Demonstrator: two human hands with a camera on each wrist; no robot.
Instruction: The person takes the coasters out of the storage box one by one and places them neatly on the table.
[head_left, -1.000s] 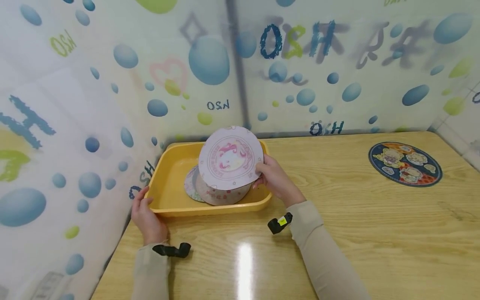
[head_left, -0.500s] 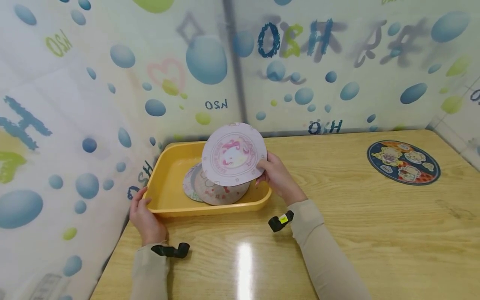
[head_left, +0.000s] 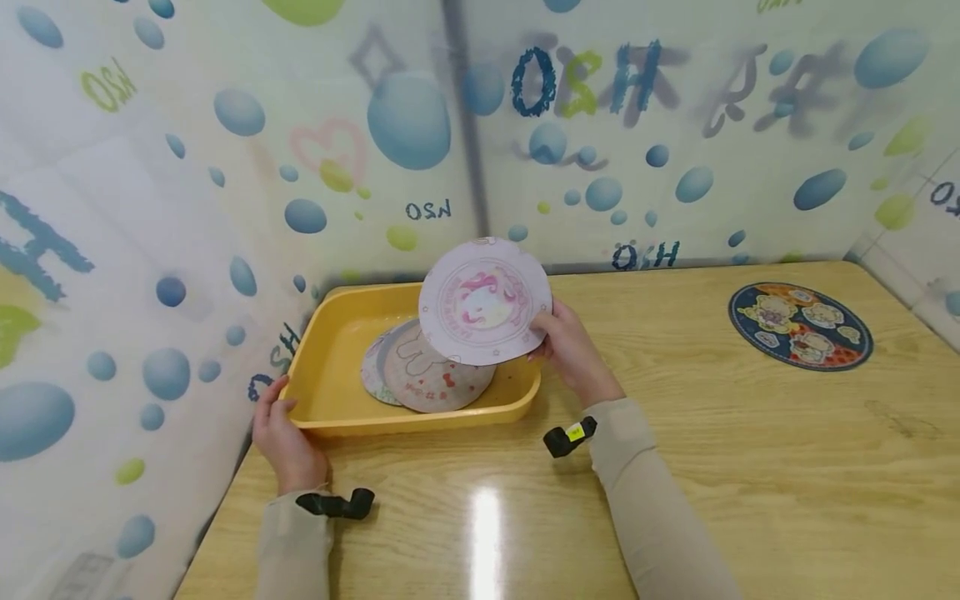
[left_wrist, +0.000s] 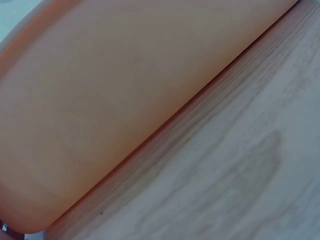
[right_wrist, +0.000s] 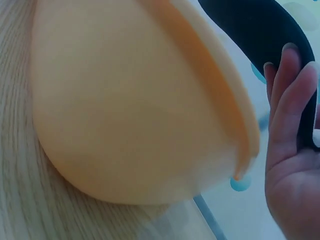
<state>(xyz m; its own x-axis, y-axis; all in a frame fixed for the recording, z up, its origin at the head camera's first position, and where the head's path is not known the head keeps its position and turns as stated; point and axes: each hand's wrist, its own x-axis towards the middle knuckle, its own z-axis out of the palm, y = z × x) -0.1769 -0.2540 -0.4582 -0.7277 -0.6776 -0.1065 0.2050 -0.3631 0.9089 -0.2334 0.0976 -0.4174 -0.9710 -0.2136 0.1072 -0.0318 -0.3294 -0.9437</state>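
Your right hand pinches the pink round mat, lifted above the yellow tray at far left. Your left hand grips the tray's near corner. One patterned mat lies far right; two mats remain in the tray.

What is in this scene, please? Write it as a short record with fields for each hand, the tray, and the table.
right hand: the right hand holds a round pink-printed mat by its edge, lifted and tilted above the tray
left hand: the left hand grips the near left corner of the yellow tray
tray contents: a few round mats lie overlapped inside
table: the wooden table carries one dark cartoon mat lying flat, far right
surroundings: bubble-printed sheets behind and at left
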